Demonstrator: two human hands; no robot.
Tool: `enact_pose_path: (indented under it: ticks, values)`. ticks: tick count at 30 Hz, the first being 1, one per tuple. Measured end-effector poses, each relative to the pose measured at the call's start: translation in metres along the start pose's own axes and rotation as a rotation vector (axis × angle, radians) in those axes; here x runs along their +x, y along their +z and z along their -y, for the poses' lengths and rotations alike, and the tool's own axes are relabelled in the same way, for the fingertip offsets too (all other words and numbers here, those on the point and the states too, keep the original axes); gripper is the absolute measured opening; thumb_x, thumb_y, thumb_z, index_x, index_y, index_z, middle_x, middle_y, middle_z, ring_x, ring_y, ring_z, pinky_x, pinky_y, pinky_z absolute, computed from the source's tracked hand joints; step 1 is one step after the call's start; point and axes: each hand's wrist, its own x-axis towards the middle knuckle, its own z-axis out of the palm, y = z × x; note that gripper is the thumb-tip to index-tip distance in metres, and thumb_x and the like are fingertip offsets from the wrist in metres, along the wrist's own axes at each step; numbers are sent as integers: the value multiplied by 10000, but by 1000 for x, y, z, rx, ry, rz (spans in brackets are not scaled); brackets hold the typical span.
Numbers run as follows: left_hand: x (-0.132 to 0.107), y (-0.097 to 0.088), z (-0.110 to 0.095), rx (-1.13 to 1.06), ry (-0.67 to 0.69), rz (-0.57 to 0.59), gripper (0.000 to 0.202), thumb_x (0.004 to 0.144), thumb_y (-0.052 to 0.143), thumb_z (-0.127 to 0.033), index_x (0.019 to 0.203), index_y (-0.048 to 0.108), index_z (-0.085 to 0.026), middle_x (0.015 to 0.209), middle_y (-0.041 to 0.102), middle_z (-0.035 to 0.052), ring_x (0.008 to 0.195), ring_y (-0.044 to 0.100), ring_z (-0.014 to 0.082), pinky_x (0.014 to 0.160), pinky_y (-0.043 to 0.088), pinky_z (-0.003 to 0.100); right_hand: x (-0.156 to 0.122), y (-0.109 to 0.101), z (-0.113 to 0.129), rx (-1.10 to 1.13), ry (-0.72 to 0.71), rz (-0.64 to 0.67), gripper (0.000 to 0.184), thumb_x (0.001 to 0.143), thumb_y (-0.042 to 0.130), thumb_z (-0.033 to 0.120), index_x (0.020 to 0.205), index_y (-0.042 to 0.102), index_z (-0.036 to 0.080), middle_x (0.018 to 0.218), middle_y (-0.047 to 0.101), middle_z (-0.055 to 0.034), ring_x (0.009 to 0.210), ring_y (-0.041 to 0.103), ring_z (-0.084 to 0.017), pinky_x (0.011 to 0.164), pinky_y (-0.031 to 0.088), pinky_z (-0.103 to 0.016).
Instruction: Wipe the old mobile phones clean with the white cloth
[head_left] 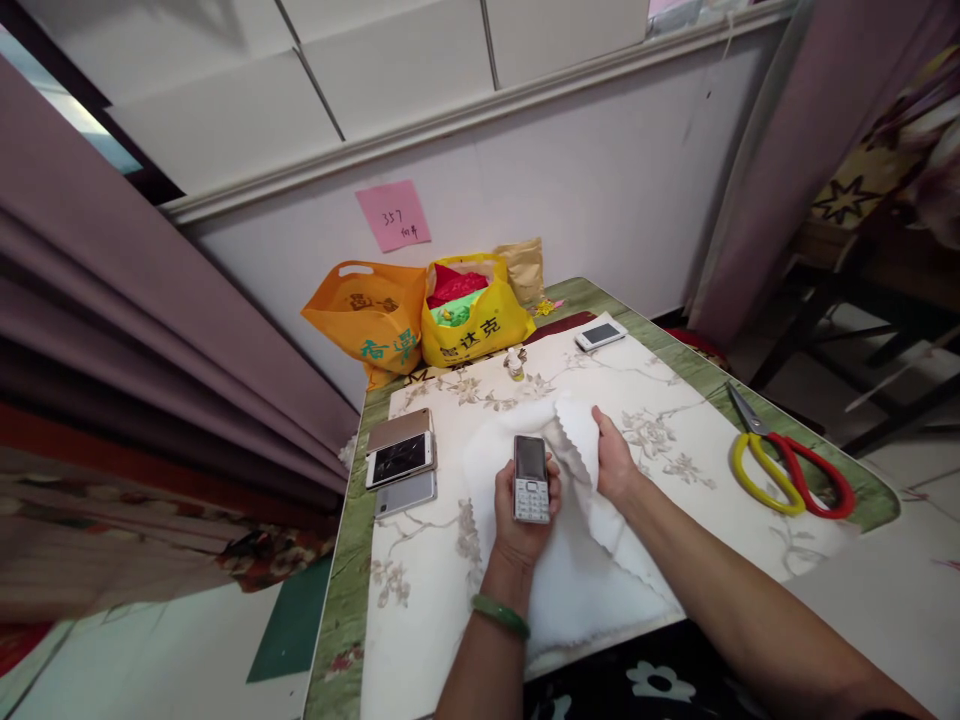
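A silver keypad mobile phone (532, 480) lies face up in my left hand (519, 530), whose fingers wrap round its edges. A green bangle (500, 615) circles that wrist. To the right, my right hand (613, 455) pinches the raised edge of a white cloth (581, 590) with a scalloped border. The rest of the cloth spreads over the table beneath both hands. Left of the hands is a small group of smartphones: a gold one (397, 428), a white one with a dark screen (401, 460) and a silver one (406, 494).
Scissors (787, 470) with yellow and red handles lie at the right. A white smartphone (601, 334) and a small figurine (515, 363) sit farther back. Behind them stand an orange bag (367, 310), a yellow bag (480, 320) and a tan pouch (524, 270) near the wall.
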Motion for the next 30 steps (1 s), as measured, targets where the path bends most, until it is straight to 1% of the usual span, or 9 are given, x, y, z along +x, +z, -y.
enact_pose_path:
  ticks: [5, 8, 12, 14, 16, 21, 23, 27, 30]
  values:
    - [12, -3, 6, -64, 72, -139, 330, 822, 560, -351, 1026, 671, -116, 912, 696, 97, 774, 659, 175, 717, 532, 290, -10, 5, -7, -124, -163, 0, 632, 843, 374, 703, 956, 689, 166, 779, 731, -93, 783, 694, -259, 660, 562, -378]
    - [14, -7, 10, -77, 117, -199, 312, 837, 569, -348, 1046, 679, -144, 967, 712, 85, 926, 668, 204, 833, 522, 307, -21, 8, -15, -365, -416, 45, 616, 849, 385, 702, 1037, 694, 203, 940, 739, -73, 977, 665, -264, 831, 541, -405]
    - [10, -9, 10, -124, 79, -111, 389, 892, 509, -394, 1154, 647, -141, 1163, 672, 90, 1097, 614, 216, 920, 495, 300, -31, 10, -15, -736, -765, 276, 510, 901, 407, 598, 1220, 633, 270, 1311, 602, -38, 1313, 450, -249, 1135, 287, -466]
    - [9, -9, 9, -150, 28, -87, 415, 908, 487, -416, 1175, 636, -136, 1193, 659, 96, 1120, 603, 221, 941, 490, 313, -34, 11, -13, -842, -935, 196, 474, 951, 372, 481, 1329, 549, 255, 1422, 499, -46, 1377, 361, -241, 1166, 216, -497]
    - [10, -11, 8, -153, 15, -113, 391, 900, 510, -409, 1150, 646, -141, 1150, 675, 97, 1099, 613, 214, 941, 494, 313, -35, 12, -14, -975, -1088, 124, 458, 965, 376, 373, 1388, 483, 234, 1441, 474, -67, 1372, 370, -244, 1150, 255, -519]
    - [17, -24, 10, -133, 76, -241, 213, 850, 593, -301, 984, 690, -167, 905, 710, 70, 913, 658, 140, 822, 520, 197, -40, 16, -34, -1204, -1171, 326, 355, 926, 501, 268, 1266, 605, 266, 1240, 650, -61, 1170, 586, -230, 1030, 450, -450]
    - [17, -27, 10, -103, 91, -254, 192, 824, 619, -305, 950, 695, -183, 866, 703, 64, 892, 656, 144, 804, 524, 197, -42, 19, -39, -1226, -1160, 302, 350, 929, 499, 267, 1261, 609, 261, 1218, 660, -74, 1140, 604, -233, 997, 476, -439]
    - [12, -23, 10, -55, 139, -177, 292, 795, 643, -370, 1012, 680, -179, 972, 695, 81, 1018, 630, 209, 892, 511, 287, -48, 21, -31, -1249, -1183, 235, 497, 875, 588, 426, 1326, 542, 221, 1300, 598, -124, 1208, 546, -289, 1025, 433, -486]
    - [6, -17, 10, -52, 128, -174, 346, 778, 659, -432, 968, 676, -144, 945, 690, 88, 954, 641, 231, 868, 516, 327, -57, 19, -22, -1303, -1216, 223, 628, 754, 671, 597, 1243, 579, 214, 1222, 630, -140, 1137, 571, -322, 986, 434, -483]
